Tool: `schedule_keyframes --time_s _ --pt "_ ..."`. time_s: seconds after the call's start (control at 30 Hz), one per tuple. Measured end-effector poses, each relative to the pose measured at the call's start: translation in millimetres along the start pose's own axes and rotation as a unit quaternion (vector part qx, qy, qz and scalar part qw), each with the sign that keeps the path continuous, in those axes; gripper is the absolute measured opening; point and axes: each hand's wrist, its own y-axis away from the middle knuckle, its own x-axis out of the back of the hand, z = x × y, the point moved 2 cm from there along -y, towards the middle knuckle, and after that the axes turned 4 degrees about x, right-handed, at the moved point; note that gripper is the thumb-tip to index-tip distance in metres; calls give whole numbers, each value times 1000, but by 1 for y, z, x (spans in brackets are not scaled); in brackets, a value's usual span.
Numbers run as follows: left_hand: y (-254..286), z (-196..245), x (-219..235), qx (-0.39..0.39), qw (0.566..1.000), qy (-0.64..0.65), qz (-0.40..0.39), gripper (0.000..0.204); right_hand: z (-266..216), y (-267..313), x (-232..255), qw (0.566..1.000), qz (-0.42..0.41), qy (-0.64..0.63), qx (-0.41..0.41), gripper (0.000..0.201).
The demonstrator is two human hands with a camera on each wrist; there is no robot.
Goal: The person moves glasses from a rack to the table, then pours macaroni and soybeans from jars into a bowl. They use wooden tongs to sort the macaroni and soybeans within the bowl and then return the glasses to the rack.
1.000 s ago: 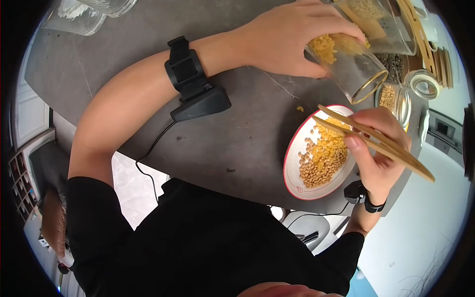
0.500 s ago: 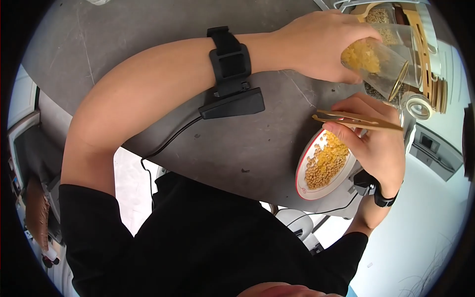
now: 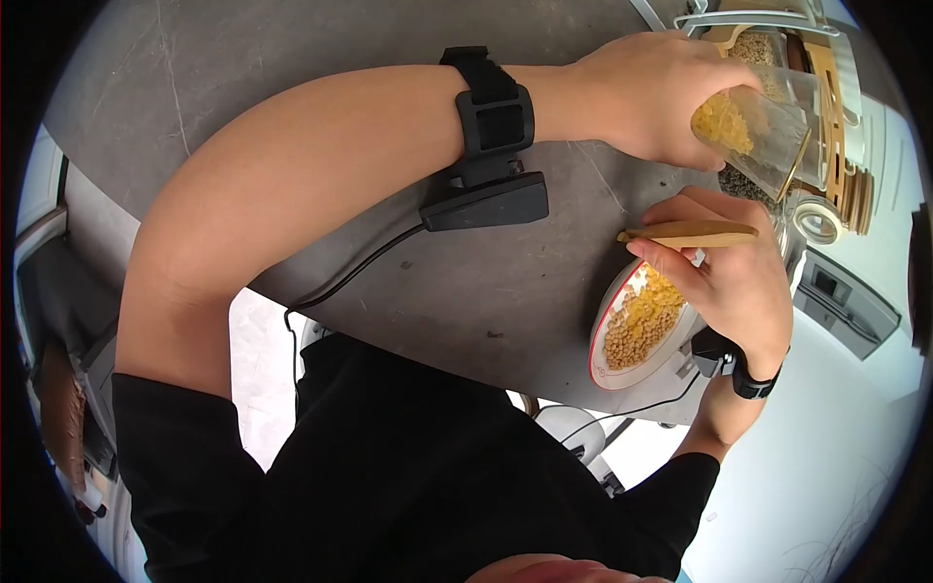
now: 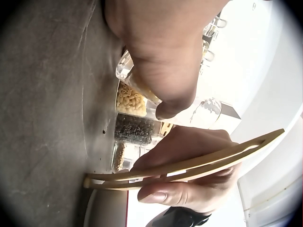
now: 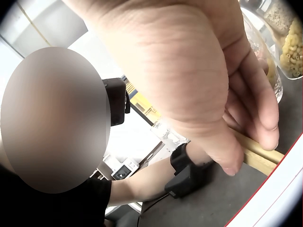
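My left hand (image 3: 661, 97) grips a tilted clear glass (image 3: 777, 146) with yellow macaroni (image 3: 721, 121) at its base. Lower right in the head view, my right hand (image 3: 734, 277) holds wooden tongs (image 3: 695, 234) between thumb and fingers. Their tips are close together over the tabletop, just past the rim of a red-edged white plate (image 3: 596, 355); whether they pinch anything I cannot tell. Tan beans (image 3: 632, 345) and yellow macaroni (image 3: 663, 293) lie on the plate. The left wrist view shows the tongs (image 4: 189, 165) side-on, tips low by the tabletop.
Behind the glass stand a clear container (image 3: 814, 92) and a wooden rack (image 3: 836, 126). A jar of dark contents (image 4: 135, 129) and a container of macaroni (image 4: 130, 100) stand beside them. A cable (image 3: 360, 277) runs from the left wrist camera over the table edge.
My left hand has carried the glass to the right in the head view. The tongs, spread apart earlier, have narrowed. The plate appears further right, as the view has shifted.
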Motion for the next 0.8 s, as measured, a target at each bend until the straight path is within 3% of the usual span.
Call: schedule_keyframes --time_s 0.2,0.4,0.47,0.53,0.63,0.73,0.77,0.8 --pt "-1 -1 -1 -7 1000 -3 4 69 -4 4 -3 998 9 50 45 17" --pt "0 3 2 5 1000 -9 -6 69 -13 20 9 993 106 39 38 19" --pt "0 6 4 10 1000 -13 -11 69 -21 33 22 974 219 22 50 20" --pt "0 6 4 12 1000 -10 -27 71 -13 58 35 956 281 9 87 24" --pt "0 7 5 -5 999 -19 -36 74 11 103 48 897 435 -29 78 28" --pt "-3 9 13 -51 997 34 -47 70 32 122 50 855 517 -34 30 27" --pt "-3 11 17 -58 996 39 -55 70 35 121 50 865 498 -47 33 22" --pt "-4 16 22 -74 995 36 -64 71 38 116 43 847 530 -38 -23 21"
